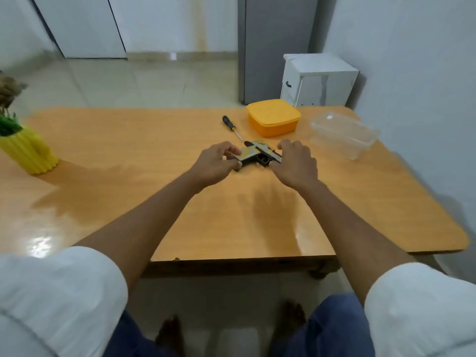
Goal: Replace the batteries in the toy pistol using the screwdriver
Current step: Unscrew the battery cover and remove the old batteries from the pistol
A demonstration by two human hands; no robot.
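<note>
The toy pistol, black plastic with a yellow patterned skin, lies flat near the middle of the glossy orange wood-grain bench, both arms stretched out to it from white sleeves. The left hand curls its fingers around the grip end, pinching it; the right hand hooks bent fingers over the barrel end, holding it down. Just beyond the pistol lies the screwdriver, a slim metal shaft with a black handle. Beside it sits a square orange plastic box with rounded corners, then a clear plastic tub. A ribbed yellow vase stands far left
</note>
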